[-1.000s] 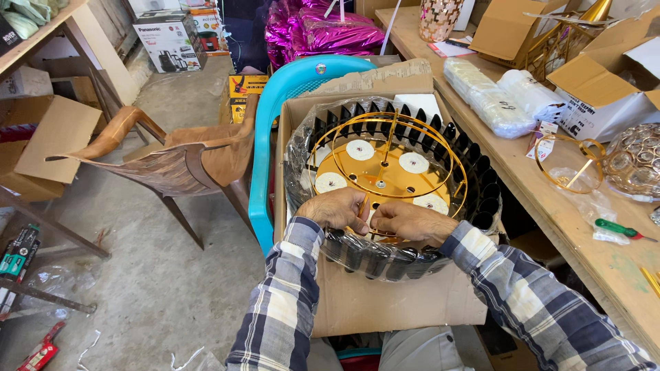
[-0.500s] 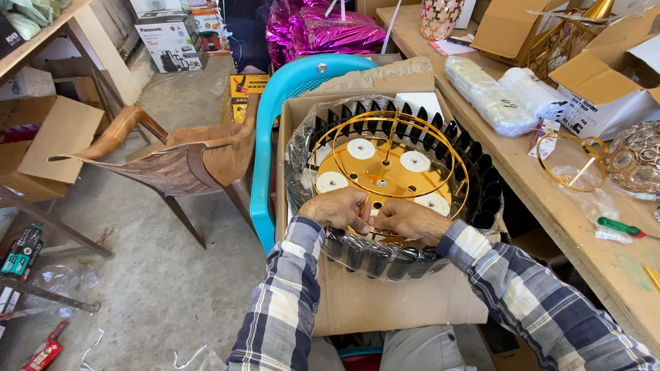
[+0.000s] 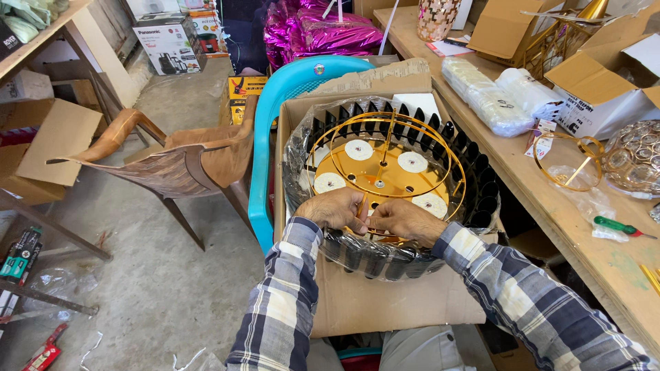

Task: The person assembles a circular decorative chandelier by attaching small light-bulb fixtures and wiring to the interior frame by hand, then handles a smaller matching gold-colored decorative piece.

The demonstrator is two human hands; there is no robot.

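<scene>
Hands meet at the near rim of a round gold light fixture (image 3: 385, 172), which rests on a flattened cardboard box (image 3: 385, 302) laid over a turquoise plastic chair (image 3: 275, 124). The left hand (image 3: 337, 208) and right hand (image 3: 402, 220) sit close together, each grip pinching a slim amber strip (image 3: 362, 206) that stands upright between them at the gold ring. Black glass prisms (image 3: 474, 178) line the fixture's outer edge, and 4 white discs (image 3: 412, 162) sit on its gold plate. To the right, the wooden table (image 3: 536, 192) carries wrapped white bundles (image 3: 481, 89), a loose gold ring (image 3: 567, 161) and a green-handled screwdriver (image 3: 619, 225). A brown chair (image 3: 172, 161) stands left.
</scene>
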